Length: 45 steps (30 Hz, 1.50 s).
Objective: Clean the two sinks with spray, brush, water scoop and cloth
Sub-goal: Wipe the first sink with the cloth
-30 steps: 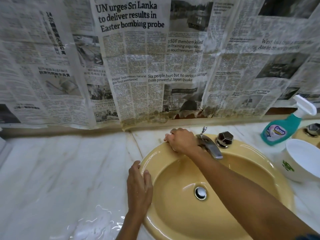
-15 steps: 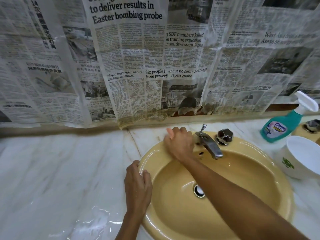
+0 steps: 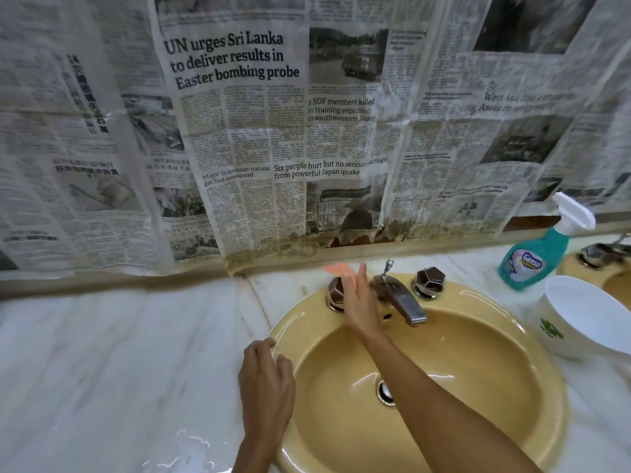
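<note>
Where it gripped the left knob before, right hand lifted — fingers spread | left hand unmoved on sink rim

yellow oval sink, basin wet, chrome drain at centre, chrome spout at back rim between two faceted knobs. teal spray bottle, white trigger, upright on counter right of sink. white water scoop just beside it, tilted. second sink only partly in view at right edge
</note>
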Motion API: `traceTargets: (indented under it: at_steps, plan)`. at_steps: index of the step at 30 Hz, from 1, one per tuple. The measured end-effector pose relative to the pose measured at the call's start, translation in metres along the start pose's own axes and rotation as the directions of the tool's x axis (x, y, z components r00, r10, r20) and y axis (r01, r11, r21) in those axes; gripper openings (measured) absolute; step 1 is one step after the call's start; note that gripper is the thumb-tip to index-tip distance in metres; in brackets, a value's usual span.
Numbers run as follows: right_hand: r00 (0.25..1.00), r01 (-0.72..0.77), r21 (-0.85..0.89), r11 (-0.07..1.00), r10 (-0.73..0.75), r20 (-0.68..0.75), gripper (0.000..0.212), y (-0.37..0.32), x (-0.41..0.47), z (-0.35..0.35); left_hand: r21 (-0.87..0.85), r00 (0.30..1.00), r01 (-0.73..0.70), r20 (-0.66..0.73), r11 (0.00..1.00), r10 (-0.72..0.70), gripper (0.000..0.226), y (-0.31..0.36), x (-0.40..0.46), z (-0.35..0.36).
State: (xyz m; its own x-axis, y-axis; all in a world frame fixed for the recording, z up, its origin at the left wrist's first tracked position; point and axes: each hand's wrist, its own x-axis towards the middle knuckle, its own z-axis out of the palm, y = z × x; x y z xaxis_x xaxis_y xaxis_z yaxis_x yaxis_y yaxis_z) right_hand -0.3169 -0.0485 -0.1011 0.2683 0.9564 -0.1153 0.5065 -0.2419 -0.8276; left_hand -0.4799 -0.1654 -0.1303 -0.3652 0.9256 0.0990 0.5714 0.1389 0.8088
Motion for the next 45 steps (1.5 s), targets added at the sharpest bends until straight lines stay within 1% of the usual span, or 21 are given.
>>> traceTargets:
  at_steps: [3, 6, 10, 12, 14, 16, 19, 21, 22, 23, 25, 26, 28, 32, 34, 35, 37, 39, 41, 43, 45]
  plan:
    - [0.990, -0.094, -0.017, 0.995, 0.095, 0.108, 0.081, -0.031, 0.030, -0.013, -0.001, 1.000, -0.006, 0.002, 1.000, 0.006, 0.033, -0.001, 0.000, 0.000]
    - [0.994, 0.026, -0.124, 0.992, -0.013, 0.104, 0.053, -0.018, -0.002, -0.018, 0.001, 1.000, -0.022, -0.013, 1.000, 0.022, 0.043, -0.003, 0.000, 0.000]
    - [0.989, 0.149, -0.181, 0.972, -0.147, 0.029, 0.065, 0.018, -0.044, -0.020, 0.036, 0.999, -0.051, -0.010, 0.998, 0.052, 0.046, -0.003, 0.003, 0.001]
    - [0.996, 0.081, -0.105, 0.991, -0.076, 0.051, 0.063, 0.011, -0.027, -0.017, 0.057, 0.999, -0.045, 0.004, 0.997, 0.045, 0.042, -0.004, 0.003, 0.003]
    - [0.997, -0.001, -0.085, 0.996, 0.007, 0.073, 0.075, 0.001, -0.017, -0.015, 0.064, 1.000, -0.030, 0.006, 0.998, 0.029, 0.041, -0.003, 0.003, 0.002]
    - [1.000, -0.016, -0.078, 0.997, 0.015, -0.007, 0.081, 0.005, -0.021, -0.011, 0.065, 0.999, -0.038, 0.010, 0.997, 0.037, 0.049, -0.002, 0.003, 0.001]
    - [0.990, 0.013, -0.065, 0.998, -0.022, -0.139, 0.059, 0.032, -0.038, 0.001, 0.086, 0.999, -0.038, 0.036, 0.996, 0.034, 0.053, -0.002, 0.003, 0.004]
    - [0.980, -0.060, 0.069, 0.996, 0.072, -0.184, 0.044, 0.033, -0.047, 0.004, 0.113, 0.998, -0.039, 0.057, 0.993, 0.032, 0.052, -0.007, 0.004, 0.004]
    - [0.968, -0.105, 0.210, 0.972, 0.149, -0.203, 0.032, 0.029, -0.051, 0.001, 0.128, 0.997, -0.045, 0.062, 0.991, 0.038, 0.051, -0.008, 0.005, 0.005]
    - [0.943, -0.163, 0.393, 0.905, 0.260, -0.207, 0.019, 0.022, -0.057, -0.005, 0.143, 0.997, -0.049, 0.069, 0.989, 0.039, 0.049, -0.007, 0.004, 0.005]
    - [0.882, -0.283, 0.672, 0.684, 0.461, -0.098, 0.015, 0.007, -0.065, -0.019, 0.196, 0.995, -0.064, 0.082, 0.979, 0.048, 0.051, -0.006, 0.004, 0.004]
    - [0.872, -0.301, 0.734, 0.609, 0.487, -0.047, 0.016, 0.004, -0.071, -0.031, 0.253, 0.994, -0.088, 0.084, 0.963, 0.068, 0.053, -0.005, 0.003, 0.006]
    - [0.909, -0.256, 0.744, 0.617, 0.416, -0.033, 0.016, -0.008, -0.087, -0.059, 0.392, 0.991, -0.123, 0.101, 0.912, 0.090, 0.056, 0.002, 0.005, 0.008]
    - [0.992, 0.084, 0.535, 0.841, -0.020, -0.124, 0.030, -0.031, -0.085, -0.128, 0.564, 0.974, -0.038, 0.206, 0.825, -0.097, 0.064, 0.033, 0.022, 0.025]
    - [0.939, 0.338, 0.297, 0.893, -0.299, -0.171, 0.029, -0.040, -0.063, -0.163, 0.621, 0.955, -0.069, 0.267, 0.781, -0.128, 0.067, 0.043, 0.026, 0.041]
    - [0.893, 0.448, 0.164, 0.879, -0.430, -0.134, 0.024, -0.043, -0.053, -0.177, 0.656, 0.951, -0.084, 0.278, 0.750, -0.137, 0.068, 0.046, 0.025, 0.048]
    - [0.818, 0.575, -0.087, 0.814, -0.567, 0.100, 0.022, -0.033, -0.031, -0.191, 0.722, 0.958, -0.085, 0.248, 0.687, -0.142, 0.073, 0.049, 0.024, 0.058]
    - [0.735, 0.660, -0.319, 0.680, -0.499, 0.459, 0.016, -0.007, -0.020, -0.182, 0.754, 0.965, -0.071, 0.218, 0.653, -0.147, 0.076, 0.049, 0.024, 0.060]
    - [0.639, 0.760, -0.472, 0.447, -0.381, 0.669, 0.034, 0.017, -0.009, -0.159, 0.768, 0.970, -0.067, 0.199, 0.637, -0.138, 0.078, 0.048, 0.024, 0.061]
    - [0.645, 0.755, -0.535, 0.380, -0.277, 0.713, 0.055, 0.016, 0.011, -0.137, 0.779, 0.975, -0.053, 0.176, 0.624, -0.137, 0.084, 0.049, 0.024, 0.063]
    - [0.647, 0.752, -0.575, 0.323, -0.194, 0.737, 0.059, -0.003, 0.030, -0.121, 0.790, 0.979, -0.038, 0.152, 0.612, -0.136, 0.087, 0.049, 0.025, 0.065]
